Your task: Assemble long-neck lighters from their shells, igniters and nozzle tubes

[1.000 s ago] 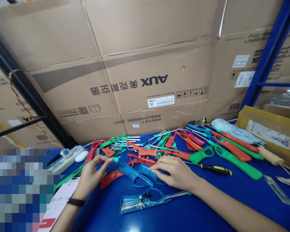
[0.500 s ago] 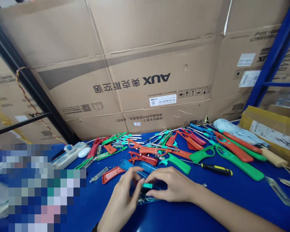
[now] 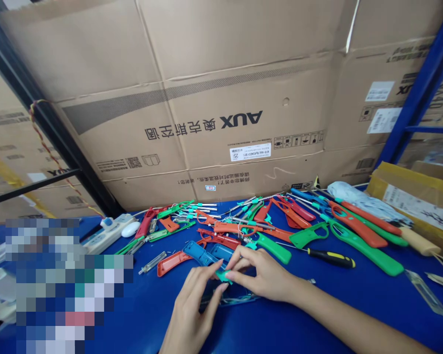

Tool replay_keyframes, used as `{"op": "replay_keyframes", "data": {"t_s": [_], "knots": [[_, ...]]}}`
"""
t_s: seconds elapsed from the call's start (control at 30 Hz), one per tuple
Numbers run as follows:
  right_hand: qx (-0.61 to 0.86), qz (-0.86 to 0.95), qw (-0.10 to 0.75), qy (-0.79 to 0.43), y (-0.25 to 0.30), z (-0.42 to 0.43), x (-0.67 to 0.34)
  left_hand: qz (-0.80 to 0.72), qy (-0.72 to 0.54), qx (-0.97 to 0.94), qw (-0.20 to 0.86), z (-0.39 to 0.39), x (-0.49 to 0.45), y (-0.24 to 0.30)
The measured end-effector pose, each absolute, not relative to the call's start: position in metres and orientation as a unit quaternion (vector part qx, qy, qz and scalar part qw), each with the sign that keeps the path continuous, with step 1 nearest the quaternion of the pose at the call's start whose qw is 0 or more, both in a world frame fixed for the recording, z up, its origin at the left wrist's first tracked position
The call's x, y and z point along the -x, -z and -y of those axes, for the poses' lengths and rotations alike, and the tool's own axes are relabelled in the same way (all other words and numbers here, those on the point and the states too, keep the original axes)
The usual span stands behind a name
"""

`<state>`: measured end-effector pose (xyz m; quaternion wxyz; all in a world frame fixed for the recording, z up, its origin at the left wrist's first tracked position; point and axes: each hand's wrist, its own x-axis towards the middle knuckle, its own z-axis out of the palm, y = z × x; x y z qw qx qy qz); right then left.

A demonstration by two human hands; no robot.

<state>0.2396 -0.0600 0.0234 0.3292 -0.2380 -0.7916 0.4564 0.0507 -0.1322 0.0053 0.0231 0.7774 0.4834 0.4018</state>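
A small teal-green plastic part is held between the fingertips of both hands. My left hand has its index finger and thumb closed around the near left side of it. My right hand pinches its right side with thumb and index finger. Just below the hands, partly covered by them, lie thin wires and a dark blue piece on the table. Behind the fingers rest blue lighter casing halves and an orange-red casing half.
Casings, metal tubes and wires of long lighters are heaped at the back. To the right are a black-and-yellow screwdriver, whole lighters, a clear plastic piece and a cardboard box. A power strip sits left.
The green part has turned and tilted in my fingers. My left hand has shifted slightly right and its fingers have spread a little; wires below show more. The view has moved slightly.
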Motion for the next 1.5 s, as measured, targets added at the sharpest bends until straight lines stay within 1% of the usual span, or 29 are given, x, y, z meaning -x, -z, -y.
{"op": "replay_keyframes", "data": {"t_s": [0.23,0.37,0.47,0.6,0.7,0.83,1.1,1.2,1.37,1.5], "knots": [[0.245,0.811,0.268,-0.458,-0.027,0.063,-0.242,-0.46,-0.393,-0.796,0.016,0.133,-0.051,-0.003],[0.232,0.79,0.279,-0.494,-0.024,0.063,-0.241,-0.455,-0.375,-0.807,0.028,0.134,-0.053,-0.003],[0.237,0.775,0.286,-0.512,-0.021,0.063,-0.239,-0.459,-0.394,-0.796,0.014,0.133,-0.052,-0.002],[0.257,0.776,0.276,-0.505,-0.019,0.065,-0.238,-0.422,-0.431,-0.797,-0.009,0.133,-0.049,0.001],[0.264,0.795,0.288,-0.464,-0.021,0.064,-0.239,-0.423,-0.444,-0.789,-0.013,0.134,-0.047,-0.002],[0.249,0.828,0.316,-0.391,-0.023,0.059,-0.242,-0.471,-0.442,-0.763,0.007,0.133,-0.047,-0.008],[0.198,0.903,0.284,-0.254,-0.019,0.049,-0.248,-0.503,-0.41,-0.759,0.052,0.136,-0.043,-0.006],[0.187,0.902,0.283,-0.268,-0.023,0.051,-0.25,-0.505,-0.399,-0.763,0.065,0.14,-0.044,-0.006],[0.191,0.869,0.303,-0.342,-0.029,0.055,-0.249,-0.477,-0.423,-0.769,0.046,0.142,-0.045,-0.005],[0.191,0.862,0.303,-0.358,-0.027,0.056,-0.247,-0.468,-0.422,-0.775,0.038,0.141,-0.046,-0.004]]}}
